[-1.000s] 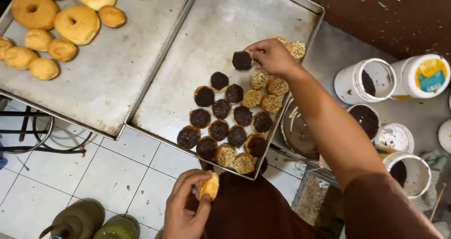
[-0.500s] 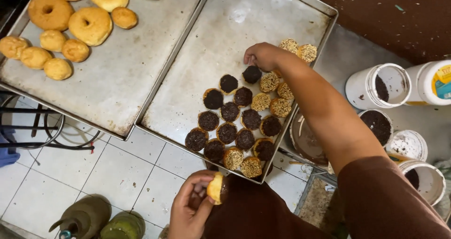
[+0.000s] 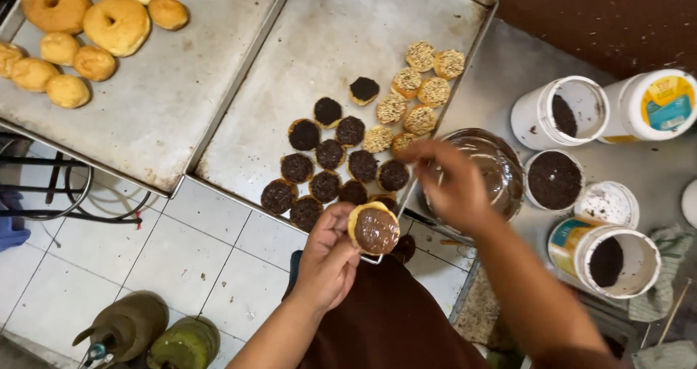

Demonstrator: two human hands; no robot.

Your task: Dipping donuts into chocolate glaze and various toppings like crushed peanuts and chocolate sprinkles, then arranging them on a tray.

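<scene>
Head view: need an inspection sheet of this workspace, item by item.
Surface: steel counter, two trays.
Job's things: chocolate-topped doughnut; dark- and crumb-topped pieces on right tray.
Clutter: open tubs of dark topping, glass bowl, plain doughnuts on left tray.
Hands: left hand holds the doughnut; right hand blurred, over the bowl.
Cables: nothing seen.
Surroundings: tiled floor, green bottles.
</scene>
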